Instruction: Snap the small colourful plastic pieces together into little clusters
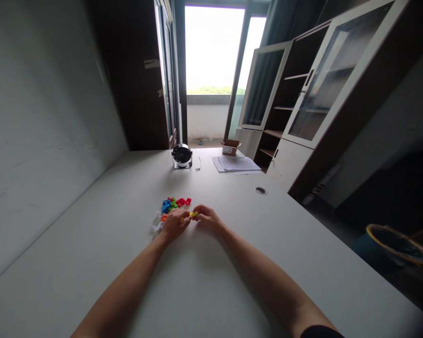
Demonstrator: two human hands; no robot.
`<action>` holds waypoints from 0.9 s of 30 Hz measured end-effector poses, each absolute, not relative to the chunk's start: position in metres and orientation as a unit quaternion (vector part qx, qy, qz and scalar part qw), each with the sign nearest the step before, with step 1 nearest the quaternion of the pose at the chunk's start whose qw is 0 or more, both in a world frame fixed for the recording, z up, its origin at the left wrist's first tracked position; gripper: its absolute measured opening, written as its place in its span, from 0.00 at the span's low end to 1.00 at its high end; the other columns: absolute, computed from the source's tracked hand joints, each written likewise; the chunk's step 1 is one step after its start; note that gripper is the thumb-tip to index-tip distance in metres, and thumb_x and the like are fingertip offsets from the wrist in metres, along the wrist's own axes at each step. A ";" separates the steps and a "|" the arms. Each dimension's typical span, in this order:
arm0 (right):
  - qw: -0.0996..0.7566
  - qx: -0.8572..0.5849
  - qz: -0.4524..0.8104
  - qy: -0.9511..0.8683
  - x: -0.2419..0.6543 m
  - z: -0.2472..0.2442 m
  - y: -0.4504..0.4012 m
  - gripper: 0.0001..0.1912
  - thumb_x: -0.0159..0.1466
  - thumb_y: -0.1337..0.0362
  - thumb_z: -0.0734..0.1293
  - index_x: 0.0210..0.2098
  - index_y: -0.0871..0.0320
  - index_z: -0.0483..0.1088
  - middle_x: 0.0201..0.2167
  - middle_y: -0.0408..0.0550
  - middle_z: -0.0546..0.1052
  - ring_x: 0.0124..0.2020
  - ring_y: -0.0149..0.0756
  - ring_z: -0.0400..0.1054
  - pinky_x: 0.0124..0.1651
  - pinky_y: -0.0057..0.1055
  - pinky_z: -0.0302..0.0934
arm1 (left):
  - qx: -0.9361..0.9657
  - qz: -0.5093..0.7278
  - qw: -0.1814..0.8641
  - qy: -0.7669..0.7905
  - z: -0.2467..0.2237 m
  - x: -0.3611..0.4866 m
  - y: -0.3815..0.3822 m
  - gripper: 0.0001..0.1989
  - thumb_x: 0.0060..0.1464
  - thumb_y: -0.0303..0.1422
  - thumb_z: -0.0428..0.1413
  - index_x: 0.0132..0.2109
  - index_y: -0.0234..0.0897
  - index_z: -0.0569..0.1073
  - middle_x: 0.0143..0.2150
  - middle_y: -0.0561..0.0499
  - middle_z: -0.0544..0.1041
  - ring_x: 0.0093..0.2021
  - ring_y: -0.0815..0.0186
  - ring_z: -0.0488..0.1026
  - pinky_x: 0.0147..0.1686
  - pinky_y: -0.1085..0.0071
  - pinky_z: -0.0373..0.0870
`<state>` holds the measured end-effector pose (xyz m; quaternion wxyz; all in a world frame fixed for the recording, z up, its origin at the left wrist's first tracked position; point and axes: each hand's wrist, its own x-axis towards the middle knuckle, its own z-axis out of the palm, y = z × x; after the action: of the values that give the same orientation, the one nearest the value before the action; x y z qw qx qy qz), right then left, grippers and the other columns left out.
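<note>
Small yellow pieces point(193, 214) are pinched between the fingertips of my left hand point(176, 223) and my right hand point(206, 217), which nearly meet over the white table. Beside and behind my left hand lies a loose group of small plastic pieces: blue point(166, 205), green point(173, 205), red point(184, 202) and orange point(164, 218). White pieces point(157, 222) lie to the left of my left hand, which partly hides the group. Whether the yellow is one piece or joined pieces is too small to tell.
Farther back on the table point(134, 188) stand a round black device point(182, 155) on a metal stand, a thin cord point(198, 164), papers point(237, 163) and an open cardboard box point(230, 147). A round cable hole point(261, 190) is at the right. A bin point(391, 246) stands beyond the right edge.
</note>
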<state>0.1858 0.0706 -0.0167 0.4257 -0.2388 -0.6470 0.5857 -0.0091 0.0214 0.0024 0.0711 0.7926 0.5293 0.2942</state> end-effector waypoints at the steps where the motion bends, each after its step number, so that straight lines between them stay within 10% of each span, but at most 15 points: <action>1: 0.426 -0.241 0.585 -0.647 0.186 -0.016 0.070 0.10 0.59 0.59 0.69 0.38 0.57 0.72 0.31 0.44 0.77 0.32 0.33 0.72 0.41 0.33 0.67 | 0.792 0.295 0.069 0.530 0.002 -0.009 0.022 0.11 0.63 0.38 0.50 0.42 0.43 0.76 0.38 0.50 0.78 0.42 0.61 0.72 0.50 0.63 0.64; 18: 0.487 -0.423 0.354 -0.677 0.200 -0.025 0.096 0.12 0.62 0.56 0.65 0.41 0.55 0.73 0.37 0.46 0.79 0.35 0.36 0.72 0.40 0.33 0.66 | 0.783 0.289 0.003 0.550 0.008 -0.009 0.018 0.07 0.62 0.33 0.50 0.41 0.43 0.74 0.40 0.50 0.79 0.44 0.59 0.72 0.52 0.61 0.63; 27: 0.351 -0.571 0.133 -0.731 0.231 -0.031 0.117 0.11 0.63 0.66 0.63 0.43 0.53 0.74 0.40 0.46 0.78 0.42 0.37 0.70 0.50 0.33 0.61 | 0.771 0.249 -0.031 0.585 0.012 -0.008 0.015 0.09 0.60 0.32 0.49 0.40 0.43 0.74 0.42 0.46 0.76 0.47 0.55 0.69 0.54 0.57 0.61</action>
<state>0.2314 0.1172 -0.0307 0.3507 -0.5705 -0.7307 0.1326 -0.0076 0.0153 0.0122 -0.0310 0.7710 0.5854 0.2490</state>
